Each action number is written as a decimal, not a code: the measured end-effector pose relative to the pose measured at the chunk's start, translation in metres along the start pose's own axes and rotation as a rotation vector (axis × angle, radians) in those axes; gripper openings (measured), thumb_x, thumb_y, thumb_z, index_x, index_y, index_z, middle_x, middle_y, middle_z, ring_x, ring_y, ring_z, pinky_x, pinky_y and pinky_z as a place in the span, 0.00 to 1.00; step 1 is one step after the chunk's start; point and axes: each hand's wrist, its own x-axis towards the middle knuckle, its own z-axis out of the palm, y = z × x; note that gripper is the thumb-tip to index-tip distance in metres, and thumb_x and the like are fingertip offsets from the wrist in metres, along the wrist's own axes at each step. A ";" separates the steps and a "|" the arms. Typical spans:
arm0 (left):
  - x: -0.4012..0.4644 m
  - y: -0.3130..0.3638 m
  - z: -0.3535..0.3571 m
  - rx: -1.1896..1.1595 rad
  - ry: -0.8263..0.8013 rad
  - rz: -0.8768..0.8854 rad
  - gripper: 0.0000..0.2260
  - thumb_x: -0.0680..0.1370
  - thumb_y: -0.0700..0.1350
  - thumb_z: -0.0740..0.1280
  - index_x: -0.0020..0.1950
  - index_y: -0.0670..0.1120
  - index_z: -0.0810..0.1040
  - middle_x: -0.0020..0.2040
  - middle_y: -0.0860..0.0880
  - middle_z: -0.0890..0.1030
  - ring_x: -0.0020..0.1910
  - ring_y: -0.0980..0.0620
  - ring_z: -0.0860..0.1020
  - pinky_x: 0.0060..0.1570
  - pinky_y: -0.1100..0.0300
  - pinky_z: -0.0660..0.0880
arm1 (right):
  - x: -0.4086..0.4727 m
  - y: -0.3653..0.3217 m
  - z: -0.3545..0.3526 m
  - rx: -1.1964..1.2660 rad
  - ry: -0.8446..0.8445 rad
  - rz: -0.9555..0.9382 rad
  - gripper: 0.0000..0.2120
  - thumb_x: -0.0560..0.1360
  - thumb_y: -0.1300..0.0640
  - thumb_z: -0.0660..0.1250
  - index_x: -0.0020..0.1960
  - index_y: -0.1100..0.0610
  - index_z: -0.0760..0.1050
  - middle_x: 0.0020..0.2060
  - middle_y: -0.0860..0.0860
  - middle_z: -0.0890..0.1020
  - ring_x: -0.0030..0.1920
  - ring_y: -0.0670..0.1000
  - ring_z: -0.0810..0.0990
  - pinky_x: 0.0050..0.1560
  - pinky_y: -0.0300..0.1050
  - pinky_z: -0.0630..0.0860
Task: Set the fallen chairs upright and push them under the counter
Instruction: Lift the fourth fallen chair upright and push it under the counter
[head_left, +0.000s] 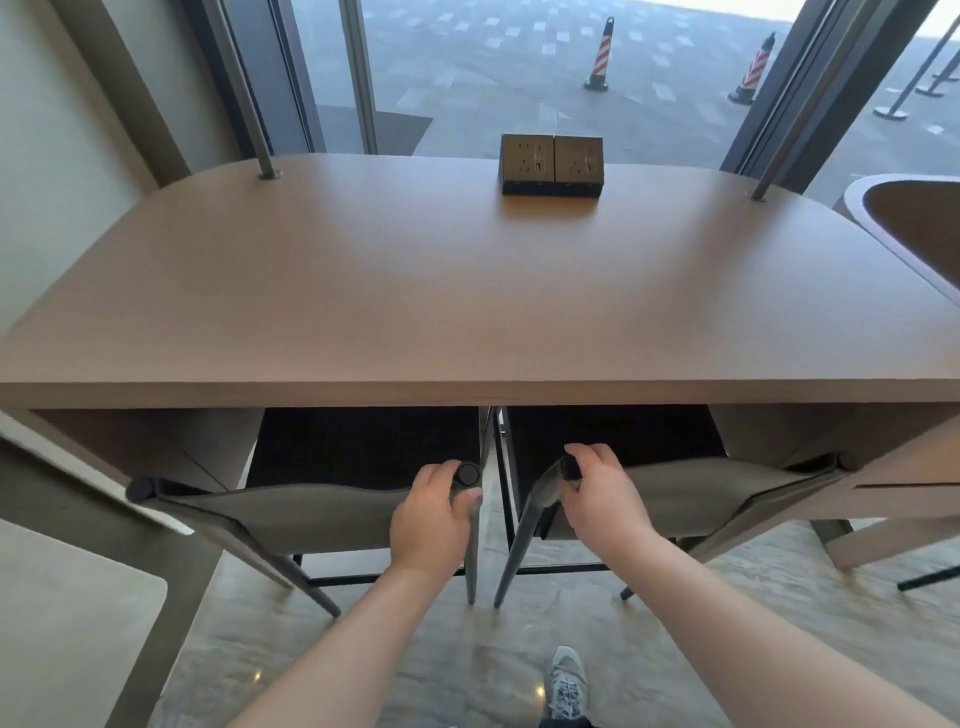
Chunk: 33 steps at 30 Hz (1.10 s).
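Two grey chairs stand upright side by side at the brown wooden counter, their dark seats tucked under its front edge. The left chair has a grey sling backrest; my left hand grips its right top post. The right chair stands beside it, and my right hand is wrapped around its left top post. The two backrests nearly touch in the middle. Both my forearms reach forward from the bottom of the view.
A dark double socket box sits at the counter's far edge. Two metal poles rise from the counter's back corners before a window. A wooden frame stands left, another table right. My shoe rests on the marble floor.
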 end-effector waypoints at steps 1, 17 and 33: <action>0.001 -0.001 0.000 0.012 -0.002 0.007 0.16 0.80 0.51 0.65 0.68 0.49 0.75 0.62 0.53 0.76 0.49 0.50 0.79 0.47 0.54 0.76 | 0.001 0.000 -0.001 -0.052 -0.015 -0.011 0.23 0.80 0.59 0.62 0.75 0.55 0.64 0.67 0.52 0.68 0.42 0.50 0.78 0.42 0.39 0.76; -0.005 -0.003 -0.001 0.466 0.245 0.400 0.15 0.78 0.48 0.70 0.58 0.40 0.83 0.48 0.47 0.82 0.33 0.48 0.78 0.23 0.58 0.73 | 0.009 -0.004 -0.004 -0.448 0.039 -0.182 0.20 0.80 0.52 0.63 0.71 0.53 0.69 0.58 0.51 0.76 0.45 0.53 0.77 0.33 0.43 0.70; 0.005 -0.009 0.001 0.490 0.109 0.622 0.27 0.62 0.28 0.76 0.60 0.41 0.81 0.57 0.43 0.80 0.57 0.45 0.73 0.52 0.49 0.78 | 0.021 0.024 -0.016 -0.605 0.055 -0.773 0.32 0.55 0.68 0.77 0.59 0.61 0.79 0.54 0.57 0.80 0.48 0.58 0.80 0.39 0.49 0.81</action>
